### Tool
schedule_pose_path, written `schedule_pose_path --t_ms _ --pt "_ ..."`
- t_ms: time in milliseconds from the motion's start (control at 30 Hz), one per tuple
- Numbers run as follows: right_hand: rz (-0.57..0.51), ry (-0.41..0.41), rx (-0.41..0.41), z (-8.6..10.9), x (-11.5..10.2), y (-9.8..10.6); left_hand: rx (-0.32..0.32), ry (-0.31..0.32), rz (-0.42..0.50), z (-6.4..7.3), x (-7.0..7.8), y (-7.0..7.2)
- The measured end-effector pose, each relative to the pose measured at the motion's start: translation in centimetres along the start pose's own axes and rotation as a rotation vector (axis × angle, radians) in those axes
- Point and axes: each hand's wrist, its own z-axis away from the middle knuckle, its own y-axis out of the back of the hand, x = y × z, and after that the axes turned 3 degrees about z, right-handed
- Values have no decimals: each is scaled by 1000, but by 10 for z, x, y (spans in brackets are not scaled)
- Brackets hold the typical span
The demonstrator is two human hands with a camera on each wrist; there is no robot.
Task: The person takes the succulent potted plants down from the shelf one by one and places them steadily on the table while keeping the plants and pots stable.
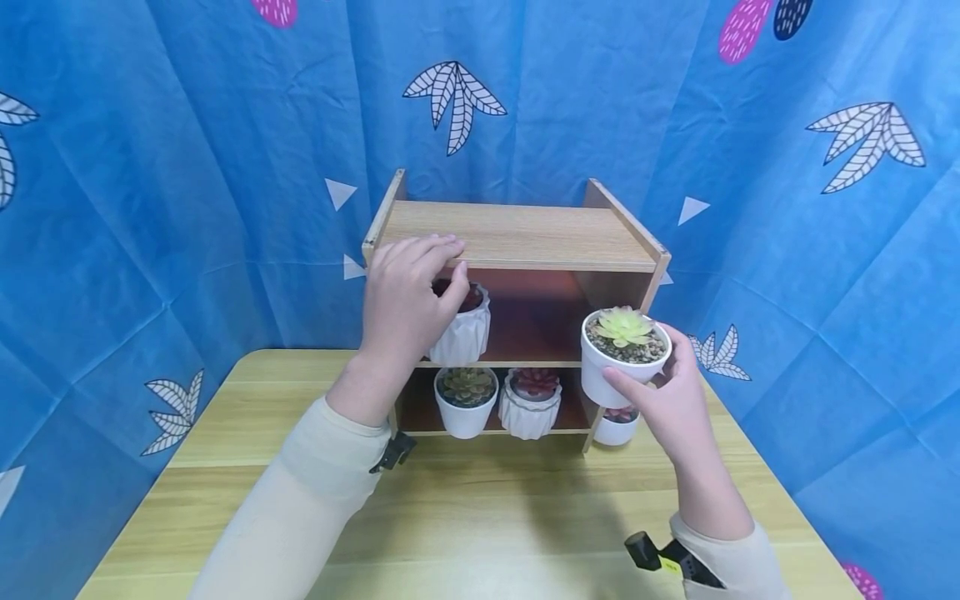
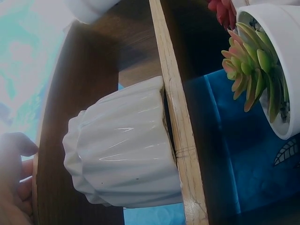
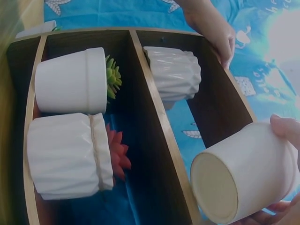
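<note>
My right hand point(image 1: 667, 400) grips a smooth white pot with a pale green succulent point(image 1: 625, 327) by its side, thumb in front. It holds this potted succulent at the right end of the wooden shelf's upper compartment; in the right wrist view the pot's base point(image 3: 214, 188) shows, tilted. My left hand point(image 1: 408, 287) rests at the left front edge of the shelf's top board point(image 1: 517, 233), fingers loosely bent. Below it, a ribbed white pot point(image 2: 122, 145) stands on the middle board; in the head view the hand partly hides its dark red plant.
On the lower board stand a white pot with a green succulent point(image 1: 466, 404) and a pleated white pot with a red succulent point(image 1: 530, 404). Another small white pot point(image 1: 617, 427) stands beside the shelf's right side. Blue patterned cloth point(image 1: 525, 100) hangs behind the wooden table point(image 1: 480, 517).
</note>
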Motion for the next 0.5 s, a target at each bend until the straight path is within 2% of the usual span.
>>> schedule_pose_path --t_ms 500 --pt "55 17 -7 0 5 8 2 -8 -1 -1 0 2"
